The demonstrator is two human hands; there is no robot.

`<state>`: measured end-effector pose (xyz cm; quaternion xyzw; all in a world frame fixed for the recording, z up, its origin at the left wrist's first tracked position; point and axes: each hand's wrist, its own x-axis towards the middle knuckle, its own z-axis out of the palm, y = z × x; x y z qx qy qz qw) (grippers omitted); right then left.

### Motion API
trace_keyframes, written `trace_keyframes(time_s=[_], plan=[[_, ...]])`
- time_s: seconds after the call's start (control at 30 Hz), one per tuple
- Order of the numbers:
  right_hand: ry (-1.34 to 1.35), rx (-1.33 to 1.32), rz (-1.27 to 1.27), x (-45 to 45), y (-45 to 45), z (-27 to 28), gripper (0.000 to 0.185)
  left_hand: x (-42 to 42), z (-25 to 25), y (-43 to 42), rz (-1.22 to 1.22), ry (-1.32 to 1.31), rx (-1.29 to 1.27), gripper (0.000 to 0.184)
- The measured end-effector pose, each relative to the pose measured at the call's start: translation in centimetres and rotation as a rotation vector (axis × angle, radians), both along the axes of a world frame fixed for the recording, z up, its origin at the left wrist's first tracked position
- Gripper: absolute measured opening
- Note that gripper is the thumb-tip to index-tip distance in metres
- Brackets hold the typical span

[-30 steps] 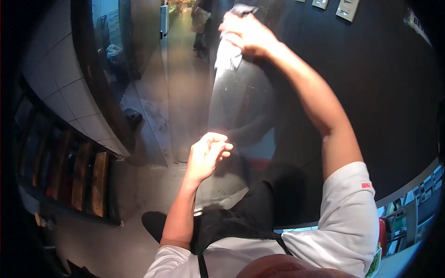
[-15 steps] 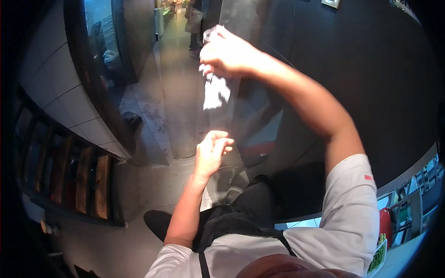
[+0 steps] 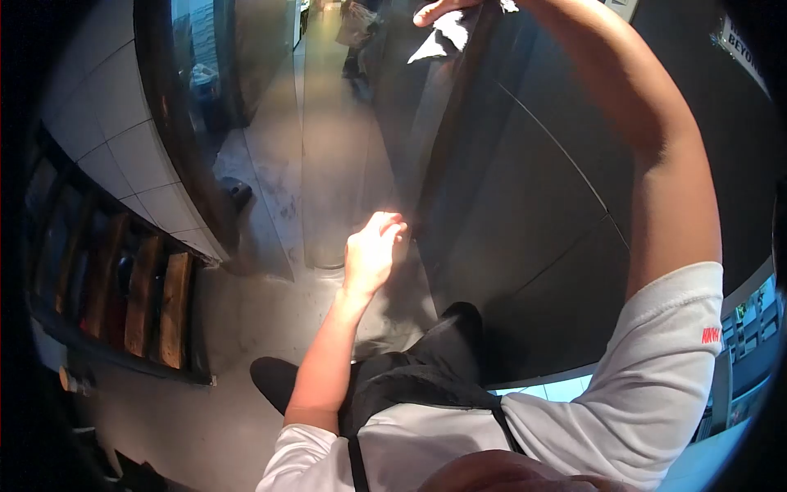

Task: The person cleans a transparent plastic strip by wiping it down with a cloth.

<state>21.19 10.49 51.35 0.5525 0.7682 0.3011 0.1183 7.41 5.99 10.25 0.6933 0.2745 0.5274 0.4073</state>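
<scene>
At the top edge, partly out of frame, my right hand (image 3: 449,10) is closed on a white cloth (image 3: 447,41), which hangs below the fingers beside the dark panelled surface (image 3: 557,189). My left hand (image 3: 373,252) is raised near the middle, close to the panel's edge. Its fingers are curled together, and what they hold, if anything, is hidden.
Wooden slats (image 3: 175,312) on a dark frame stand at the left, below a white tiled wall (image 3: 131,123). Another person (image 3: 357,33) stands beyond the passage at the top. A grey floor (image 3: 246,328) lies around my feet.
My right hand with the cloth went down and slightly left, then up and right to the top edge. The panel has swung or shifted in view. My left hand stays nearly in place.
</scene>
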Motion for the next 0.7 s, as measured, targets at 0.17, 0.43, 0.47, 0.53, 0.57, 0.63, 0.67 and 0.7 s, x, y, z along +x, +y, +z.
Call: trace_keyframes(time_s=[0.17,0.43,0.47,0.53,0.57,0.63,0.67,0.7], plan=[[-0.158,0.040,0.246,4.7,0.7,-0.4,0.059,0.4,-1.0,2.8,0.089,0.056,0.097,0.018],[0.121,0.277,0.532,8.7,0.0,-9.0,0.038,0.1,0.2,1.3,0.048,0.054,0.061,0.019],[0.111,0.321,0.598,7.4,-0.9,-11.1,0.047,0.0,0.4,1.1,0.043,0.037,0.039,0.019],[0.106,0.373,0.795,6.6,-0.5,-15.7,0.055,0.3,0.1,1.2,0.056,0.021,0.060,0.019],[0.191,0.358,0.886,6.1,-0.2,-18.1,0.055,0.6,-0.7,1.7,0.075,0.023,0.101,0.019],[0.253,0.368,0.936,3.8,-1.4,-22.4,0.054,0.9,-0.3,1.1,0.095,0.069,0.145,0.019],[0.301,0.278,0.980,2.6,-1.9,-24.7,0.053,0.4,0.3,0.3,0.097,0.122,0.149,0.019],[0.320,0.096,0.946,0.9,-3.5,-26.3,0.050,0.8,-3.7,2.7,-0.018,0.020,0.441,0.021]])
